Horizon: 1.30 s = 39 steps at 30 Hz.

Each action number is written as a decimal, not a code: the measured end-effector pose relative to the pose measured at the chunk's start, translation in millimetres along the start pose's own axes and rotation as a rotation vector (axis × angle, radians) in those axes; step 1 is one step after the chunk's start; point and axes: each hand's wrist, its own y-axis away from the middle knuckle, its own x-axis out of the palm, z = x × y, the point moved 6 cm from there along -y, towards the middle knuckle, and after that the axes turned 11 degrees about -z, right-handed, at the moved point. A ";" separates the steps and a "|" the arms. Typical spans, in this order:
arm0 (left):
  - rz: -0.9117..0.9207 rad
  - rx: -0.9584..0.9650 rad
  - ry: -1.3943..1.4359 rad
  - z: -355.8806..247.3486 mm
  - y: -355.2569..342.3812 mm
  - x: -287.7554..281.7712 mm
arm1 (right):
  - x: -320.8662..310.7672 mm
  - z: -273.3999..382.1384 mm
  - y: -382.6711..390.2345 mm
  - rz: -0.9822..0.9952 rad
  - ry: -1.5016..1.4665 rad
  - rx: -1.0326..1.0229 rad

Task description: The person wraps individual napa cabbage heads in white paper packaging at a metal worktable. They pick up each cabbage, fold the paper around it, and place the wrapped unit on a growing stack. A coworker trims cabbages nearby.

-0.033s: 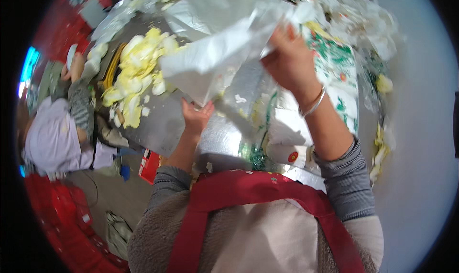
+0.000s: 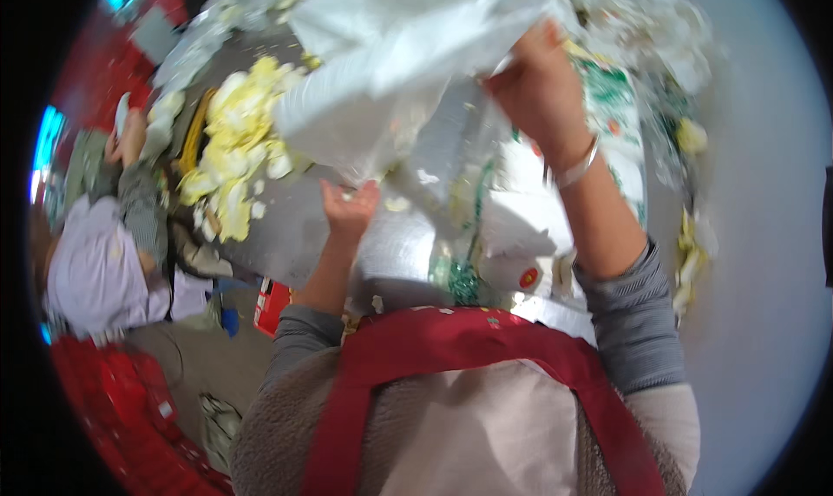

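Observation:
My right hand (image 2: 538, 79) is raised and shut on a large crumpled clear plastic bag (image 2: 408, 53), which hangs over the metal table (image 2: 295, 236). A silver bracelet (image 2: 577, 170) sits on that wrist. Lower down, my left hand (image 2: 347, 210) is turned palm up under the bag's bottom edge. Its fingers are apart and just reach the plastic. A pile of chopped pale yellow cabbage (image 2: 234, 149) lies on the table, left of the bag. The picture is blurred by motion.
A green and white printed bag (image 2: 616, 123) lies under my right forearm. Another person in a pale top (image 2: 95, 270) works at the table's left end. A red box (image 2: 271, 305) and red crates (image 2: 113, 392) stand on the floor. Leaf scraps (image 2: 690, 244) lie at the right.

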 end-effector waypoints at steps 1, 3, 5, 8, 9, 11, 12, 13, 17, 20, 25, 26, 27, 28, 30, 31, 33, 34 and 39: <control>-0.122 0.005 0.059 3.3 6.9 6.0 | -45.5 9.6 -23.7 -0.091 -0.130 -0.072; -0.074 0.084 -0.047 -0.6 23.5 15.2 | -153.8 33.0 -54.7 -0.237 -0.375 -0.229; 0.057 0.130 -0.383 14.1 40.5 35.3 | -303.3 60.8 -37.8 -0.490 -0.387 -0.348; 0.389 0.302 -0.879 52.9 76.5 81.6 | -412.1 62.0 73.1 -1.092 -0.324 -0.182; 0.510 0.399 -1.039 71.2 97.1 95.6 | -434.0 37.2 97.9 -1.186 -0.311 -0.038; 0.905 0.762 -1.397 120.6 147.8 131.2 | -436.2 -5.5 141.3 -1.099 -0.020 0.153; 1.077 0.921 -1.551 147.2 174.6 153.2 | -428.0 -29.3 166.5 -0.940 -0.095 0.089; 1.237 1.101 -1.701 170.0 197.2 167.3 | -402.3 -48.0 185.3 -0.763 -0.174 0.028; 1.241 1.328 -2.195 223.4 182.6 138.2 | -248.3 -89.5 252.5 -0.661 -0.046 0.371; 1.201 1.238 -2.060 209.2 169.0 136.4 | -210.9 -121.9 293.6 -0.646 -0.048 0.488; 0.979 0.201 -1.463 172.0 167.6 119.0 | -195.0 -129.2 310.9 -0.576 0.022 0.433; 0.887 -0.109 -1.267 173.5 169.1 102.0 | -189.8 -120.0 304.3 -0.563 0.074 0.384; 0.782 -0.399 -1.052 175.5 171.6 85.6 | -184.7 -110.2 297.2 -0.549 0.125 0.334; 0.822 -0.581 -0.913 178.4 177.5 74.4 | -179.6 -98.5 290.2 -0.509 0.195 0.258; 0.806 -0.681 -0.794 173.6 198.9 68.6 | -160.9 -62.3 273.4 -0.464 0.474 0.047; 0.797 -0.728 -0.727 170.5 208.3 67.5 | -147.4 -43.0 265.3 -0.433 0.613 -0.061; 0.799 -0.703 -0.732 165.0 216.4 71.7 | -129.1 -14.8 253.4 -0.352 0.816 -0.219; 0.778 -0.709 -0.688 160.4 222.2 74.4 | -122.2 -10.0 247.2 -0.257 0.924 -0.304; 0.817 -0.640 -0.636 144.0 230.5 73.8 | -84.7 -8.9 233.3 0.090 1.022 -0.177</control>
